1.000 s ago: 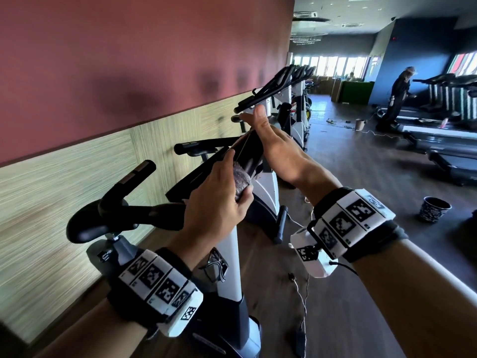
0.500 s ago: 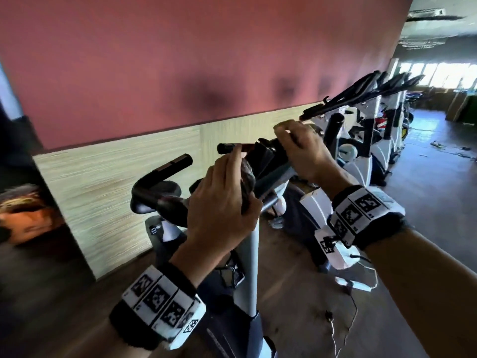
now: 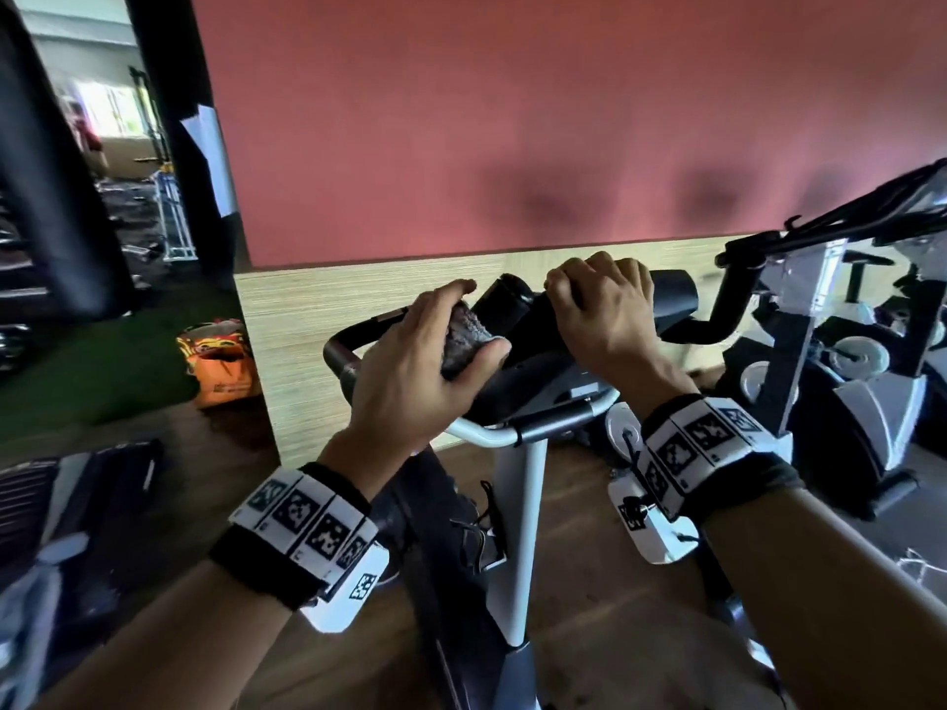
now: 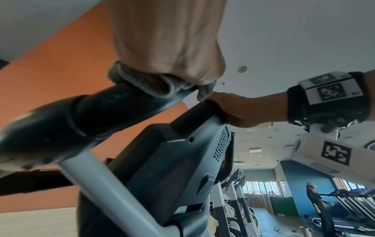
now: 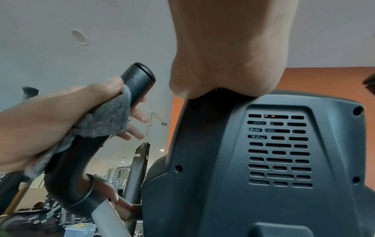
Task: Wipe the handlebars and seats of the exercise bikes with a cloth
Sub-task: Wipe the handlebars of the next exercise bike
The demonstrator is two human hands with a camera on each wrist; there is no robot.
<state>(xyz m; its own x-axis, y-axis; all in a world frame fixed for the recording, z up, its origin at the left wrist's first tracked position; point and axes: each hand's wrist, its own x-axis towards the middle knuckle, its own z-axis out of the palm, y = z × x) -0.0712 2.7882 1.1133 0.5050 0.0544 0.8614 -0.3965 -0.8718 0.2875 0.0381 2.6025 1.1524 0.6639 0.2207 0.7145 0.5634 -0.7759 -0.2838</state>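
Left hand (image 3: 415, 361) curled round the grey cloth (image 3: 464, 338), pressing it on the black handlebar (image 5: 138, 81) to rub it clean. Right hand (image 3: 604, 320) curled over the top of the bike's screen box (image 5: 263, 160), likely to keep the bike steady. Farther off, more bikes (image 3: 840, 351) by the red wall (image 3: 512, 120).

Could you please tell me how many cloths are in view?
1: a grey cloth gripped by the left hand around the handlebar. The right hand on the console holds none; others may be hidden.
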